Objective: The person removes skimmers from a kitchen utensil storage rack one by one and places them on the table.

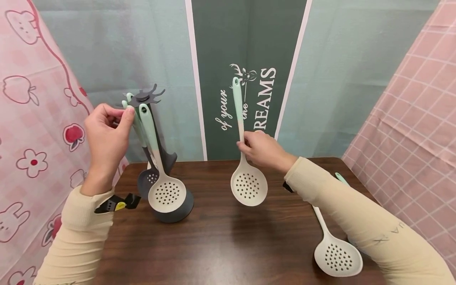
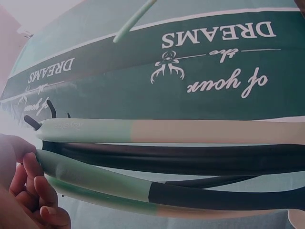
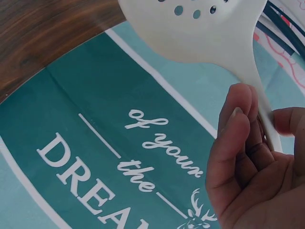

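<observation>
My left hand [image 1: 110, 134] is at the top of a grey utensil stand [image 1: 185, 208]. Its thumb and fingertips pinch the mint handle end of a dark-shafted skimmer [image 2: 95, 172], whose dark perforated head [image 1: 143, 183] hangs partly hidden. Beside it on the stand hangs a cream skimmer [image 1: 167, 194] with a mint handle; another mint handle [image 2: 109, 201] shows behind in the left wrist view. Over the middle of the table, my right hand [image 1: 265, 149] grips a second cream skimmer [image 1: 249, 186] low on its shaft, mint end up and holed bowl down.
At the table's front right lies another cream skimmer [image 1: 336, 257], its handle running under my right sleeve [image 1: 342, 198]. A mint handle tip [image 1: 340, 178] shows beyond that sleeve. Printed curtains [image 1: 249, 35] stand behind the brown table [image 1: 221, 245], with pink cloth [image 1: 409, 103] at the sides.
</observation>
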`<state>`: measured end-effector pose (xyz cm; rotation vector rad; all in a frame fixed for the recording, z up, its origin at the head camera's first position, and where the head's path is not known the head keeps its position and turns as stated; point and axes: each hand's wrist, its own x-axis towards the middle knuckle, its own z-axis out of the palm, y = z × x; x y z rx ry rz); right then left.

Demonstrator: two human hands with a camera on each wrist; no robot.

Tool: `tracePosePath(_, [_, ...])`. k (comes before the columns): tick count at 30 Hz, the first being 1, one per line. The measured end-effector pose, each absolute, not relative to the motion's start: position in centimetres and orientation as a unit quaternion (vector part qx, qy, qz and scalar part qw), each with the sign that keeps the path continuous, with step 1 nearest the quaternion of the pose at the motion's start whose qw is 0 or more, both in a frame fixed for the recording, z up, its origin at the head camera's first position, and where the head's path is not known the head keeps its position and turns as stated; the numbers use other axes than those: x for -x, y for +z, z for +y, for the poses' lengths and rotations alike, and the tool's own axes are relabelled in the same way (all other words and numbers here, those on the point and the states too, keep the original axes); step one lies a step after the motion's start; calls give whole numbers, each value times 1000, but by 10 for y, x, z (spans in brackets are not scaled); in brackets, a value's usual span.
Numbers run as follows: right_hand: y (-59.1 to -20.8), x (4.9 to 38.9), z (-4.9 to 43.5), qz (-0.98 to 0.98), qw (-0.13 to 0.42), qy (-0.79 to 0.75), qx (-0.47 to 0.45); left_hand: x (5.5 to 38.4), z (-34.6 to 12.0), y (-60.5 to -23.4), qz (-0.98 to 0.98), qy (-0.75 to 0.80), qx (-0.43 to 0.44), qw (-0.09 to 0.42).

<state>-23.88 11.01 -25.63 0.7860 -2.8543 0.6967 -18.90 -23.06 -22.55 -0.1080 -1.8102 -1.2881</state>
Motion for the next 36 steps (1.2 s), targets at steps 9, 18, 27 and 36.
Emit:
tracePosePath(9, [-265,239,134,-941,33,229,-247,188,-230,-227,-730,-516,48,446])
tracePosePath(18, [-272,239,151,-942,-8,242,-231,190,-230,-227,-729,-516,50,447])
tracePosePath(27, [-276,239,155,-945,-60,244,-208,189,-231,-228,-728,-516,46,449])
tracePosePath(36, [-292,236,165,-944,-116,255,-176,189,-231,-228,-729,-517,44,446])
